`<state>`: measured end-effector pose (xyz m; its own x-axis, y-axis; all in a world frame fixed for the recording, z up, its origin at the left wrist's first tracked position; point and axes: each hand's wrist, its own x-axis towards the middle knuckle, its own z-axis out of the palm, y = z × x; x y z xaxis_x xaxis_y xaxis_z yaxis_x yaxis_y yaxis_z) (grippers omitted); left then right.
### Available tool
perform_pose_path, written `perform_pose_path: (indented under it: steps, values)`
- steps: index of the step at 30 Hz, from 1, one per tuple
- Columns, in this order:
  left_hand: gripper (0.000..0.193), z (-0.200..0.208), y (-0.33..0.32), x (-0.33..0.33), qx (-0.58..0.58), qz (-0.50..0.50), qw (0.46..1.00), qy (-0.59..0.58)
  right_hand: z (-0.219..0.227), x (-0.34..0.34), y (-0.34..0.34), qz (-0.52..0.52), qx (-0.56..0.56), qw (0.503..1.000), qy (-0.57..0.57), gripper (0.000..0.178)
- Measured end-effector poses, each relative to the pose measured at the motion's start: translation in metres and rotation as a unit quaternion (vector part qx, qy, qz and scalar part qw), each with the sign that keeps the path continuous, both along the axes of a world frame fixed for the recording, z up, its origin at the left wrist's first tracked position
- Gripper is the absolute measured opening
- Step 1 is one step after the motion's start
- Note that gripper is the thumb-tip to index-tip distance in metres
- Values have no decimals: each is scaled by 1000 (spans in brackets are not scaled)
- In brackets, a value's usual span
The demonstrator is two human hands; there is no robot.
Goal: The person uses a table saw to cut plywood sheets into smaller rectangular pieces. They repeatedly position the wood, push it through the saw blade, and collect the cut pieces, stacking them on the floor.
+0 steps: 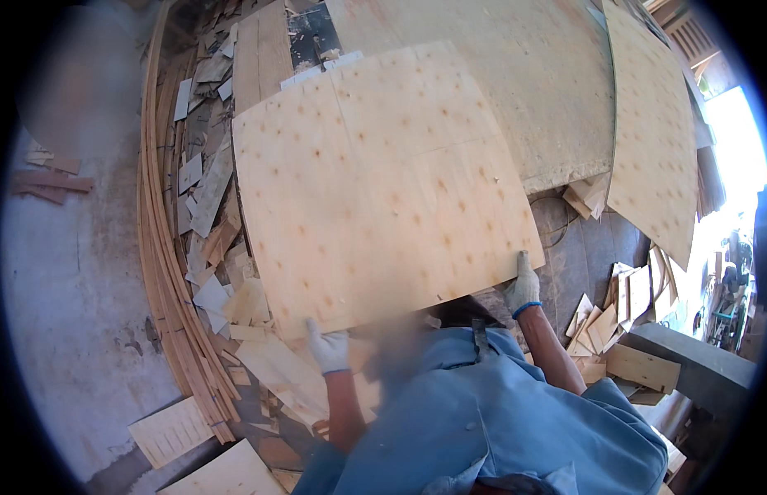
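Note:
A large pale plywood sheet (383,181), dotted with brown knots, spans the middle of the view. My left hand (328,346), in a white work glove, grips its near left corner with the thumb on top. At the near right corner my right hand (523,287), gloved in white with a blue cuff, holds the same sheet, thumb up on its face and fingers hidden underneath. The sheet's far part lies over a wooden work surface (532,91), next to a dark metal piece (313,37) with wood chips on it.
Long thin wood strips (156,247) run along the left, beside a heap of offcuts (206,194). Another knotted plywood sheet (654,124) leans at the right. Below it are scattered wood scraps (598,326) and a grey beam (689,355). A pale wall (70,289) stands far left.

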<state>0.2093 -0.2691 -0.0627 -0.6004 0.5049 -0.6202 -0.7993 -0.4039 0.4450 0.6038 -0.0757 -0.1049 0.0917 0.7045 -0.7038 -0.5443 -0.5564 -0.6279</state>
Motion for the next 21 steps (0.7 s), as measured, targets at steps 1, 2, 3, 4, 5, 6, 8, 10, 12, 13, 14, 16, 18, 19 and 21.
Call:
perform_pose_path:
  steps: [1, 2, 3, 4, 5, 6, 8, 10, 12, 13, 14, 16, 18, 19, 21]
  values:
    - [44, -1, -2, 7, 4, -6, 1000, 6, 23, -6, 8, 1, -7, 1000, -7, 49]
    - [44, 1, -6, 13, 5, -11, 1000, 13, 54, -11, 12, 2, -17, 1000, -14, 47]
    - [45, 7, -10, 20, 21, -23, 999, 5, 70, -12, 12, -1, -29, 999, -22, 46]
    - [45, 15, -10, 27, 42, -35, 999, -5, 72, -10, 12, -12, -25, 999, -17, 46]
    - [45, 20, -9, 31, 62, -47, 997, -14, 73, -8, 9, -22, -21, 999, -12, 46]
    - [46, 23, -7, 31, 68, -44, 996, -31, 74, -6, 9, -33, -17, 999, -7, 46]
    - [47, 27, -6, 28, 77, -35, 995, -60, 69, 0, 12, -18, -21, 1000, 5, 47]
    - [48, 30, 0, 30, 66, -41, 997, -26, 60, 4, 17, -6, -25, 1000, 14, 48]
    - [48, 34, 6, 28, 70, -41, 996, -39, 48, -1, 23, -18, -4, 1000, -4, 44]
    - [48, 39, 9, 24, 80, -36, 994, -64, 48, -5, 28, -22, 6, 1000, -11, 42]
    - [48, 41, 11, 21, 89, -31, 992, -89, 50, -6, 31, -21, 3, 1000, -6, 42]
    - [48, 32, 12, 14, 52, -35, 997, -48, 55, -12, 34, -21, -3, 1000, 5, 43]
    - [47, 27, 9, 6, 30, -41, 999, -20, 46, -13, 29, -21, -9, 999, 22, 47]
    - [45, 28, 10, 4, 29, -42, 999, -14, 47, -15, 28, -19, -11, 999, 29, 49]
    - [44, 27, 12, -1, 30, -34, 999, -22, 49, -19, 25, -27, -21, 999, 21, 48]
